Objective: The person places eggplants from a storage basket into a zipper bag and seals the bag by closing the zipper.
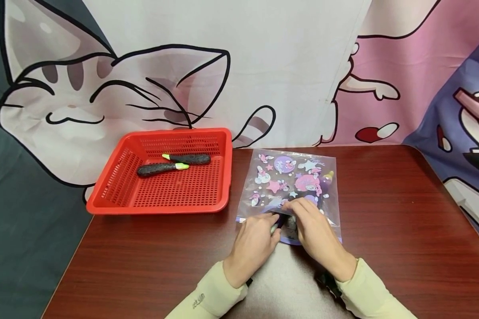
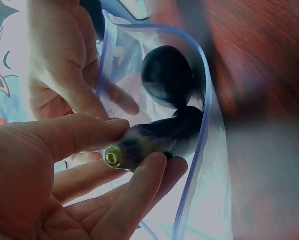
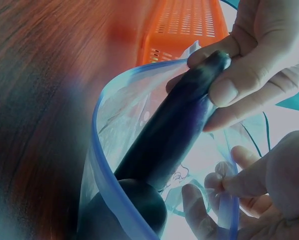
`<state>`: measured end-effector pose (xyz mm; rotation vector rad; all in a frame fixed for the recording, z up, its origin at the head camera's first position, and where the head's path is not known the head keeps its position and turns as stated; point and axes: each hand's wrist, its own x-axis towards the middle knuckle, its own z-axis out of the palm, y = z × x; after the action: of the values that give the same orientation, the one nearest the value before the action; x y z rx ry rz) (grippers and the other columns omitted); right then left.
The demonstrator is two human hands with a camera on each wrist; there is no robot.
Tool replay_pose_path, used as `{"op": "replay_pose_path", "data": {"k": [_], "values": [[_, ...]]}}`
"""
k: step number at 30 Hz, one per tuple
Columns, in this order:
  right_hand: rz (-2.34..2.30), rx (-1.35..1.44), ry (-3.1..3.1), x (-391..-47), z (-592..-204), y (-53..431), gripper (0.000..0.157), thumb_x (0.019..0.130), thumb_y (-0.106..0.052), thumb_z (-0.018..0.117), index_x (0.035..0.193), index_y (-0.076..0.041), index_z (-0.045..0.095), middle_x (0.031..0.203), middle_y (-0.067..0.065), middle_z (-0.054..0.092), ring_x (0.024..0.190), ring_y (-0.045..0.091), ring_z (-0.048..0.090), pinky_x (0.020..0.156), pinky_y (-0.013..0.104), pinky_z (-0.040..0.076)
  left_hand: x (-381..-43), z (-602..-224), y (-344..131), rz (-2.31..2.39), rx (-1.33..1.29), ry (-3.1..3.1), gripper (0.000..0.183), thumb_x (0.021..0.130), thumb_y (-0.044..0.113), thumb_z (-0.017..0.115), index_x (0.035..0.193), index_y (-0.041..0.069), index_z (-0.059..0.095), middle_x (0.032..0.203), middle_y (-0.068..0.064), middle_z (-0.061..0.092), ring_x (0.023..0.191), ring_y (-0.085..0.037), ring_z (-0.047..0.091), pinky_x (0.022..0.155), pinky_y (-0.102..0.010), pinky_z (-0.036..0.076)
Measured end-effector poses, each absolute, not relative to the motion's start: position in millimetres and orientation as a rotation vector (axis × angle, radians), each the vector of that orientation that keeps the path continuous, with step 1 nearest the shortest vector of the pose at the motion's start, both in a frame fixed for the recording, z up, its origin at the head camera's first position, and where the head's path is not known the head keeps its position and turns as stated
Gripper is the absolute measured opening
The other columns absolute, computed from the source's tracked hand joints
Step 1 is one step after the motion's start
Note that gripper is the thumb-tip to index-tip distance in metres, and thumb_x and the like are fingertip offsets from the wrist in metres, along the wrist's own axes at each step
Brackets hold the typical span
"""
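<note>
Eggplant [image 3: 164, 125] within wide-open bag rim [image 3: 107, 181]

The bag [image 1: 263, 186] looks like clear, smooth, glossy plastic, the long eggplant [image 3: 164, 130] smooth and shiny-skinned. The basket [image 1: 155, 209] is plastic, the table [image 1: 403, 212] glossy wood (or a polished wood-grain finish), the backdrop [image 1: 295, 66] matt, softly creased cloth, the sleeves [image 1: 219, 288] smooth matt cloth.

A long, dark-purple eggplant [image 3: 164, 127] slants, stem outward, through the open near mouth of a clear, cartoon-printed plastic zip bag [image 1: 285, 188] on the bench [image 1: 395, 204].
</note>
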<state>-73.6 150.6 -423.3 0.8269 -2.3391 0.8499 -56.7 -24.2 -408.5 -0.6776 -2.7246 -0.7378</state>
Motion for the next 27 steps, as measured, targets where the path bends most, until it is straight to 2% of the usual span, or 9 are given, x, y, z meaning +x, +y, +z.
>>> {"op": "replay_pose_path", "data": {"k": [9, 18, 27], "values": [[0.845, 0.829, -2.347, -73, -424, 151, 0.037, 0.082, 0.023, 0.056, 0.105, -0.004, 0.065, 0.104, 0.004, 0.063, 0.097, 0.021, 0.059, 0.085, 0.034, 0.048, -59, -413, -19, -0.714, -0.680, -2.728, 0.031, 0.081, 0.010, 0.078, 0.110, 0.001, 0.076, 0.108, -0.011, 0.074, 0.099, -0.020, 0.072, 0.086, -0.032, 0.055], [0.844, 0.829, -2.341, -73, -424, 151, 0.037, 0.081, 0.023, 0.056, 0.105, -0.004, 0.065, 0.104, 0.003, 0.063, 0.095, 0.020, 0.059, 0.083, 0.033, 0.049, -60, -418, -18, -0.726, -0.704, -2.720, 0.035, 0.076, 0.001, 0.075, 0.110, -0.001, 0.074, 0.110, -0.011, 0.073, 0.095, -0.021, 0.072, 0.080, -0.033, 0.056], [0.838, 0.825, -2.351, -72, -425, 151, 0.036, 0.082, 0.022, 0.055, 0.106, -0.003, 0.065, 0.103, 0.005, 0.063, 0.095, 0.021, 0.059, 0.085, 0.032, 0.048, -62, -422, -15, -0.714, -0.762, -2.723, 0.047, 0.068, -0.006, 0.070, 0.115, -0.001, 0.072, 0.111, -0.008, 0.072, 0.097, -0.017, 0.070, 0.080, -0.027, 0.055]]}}
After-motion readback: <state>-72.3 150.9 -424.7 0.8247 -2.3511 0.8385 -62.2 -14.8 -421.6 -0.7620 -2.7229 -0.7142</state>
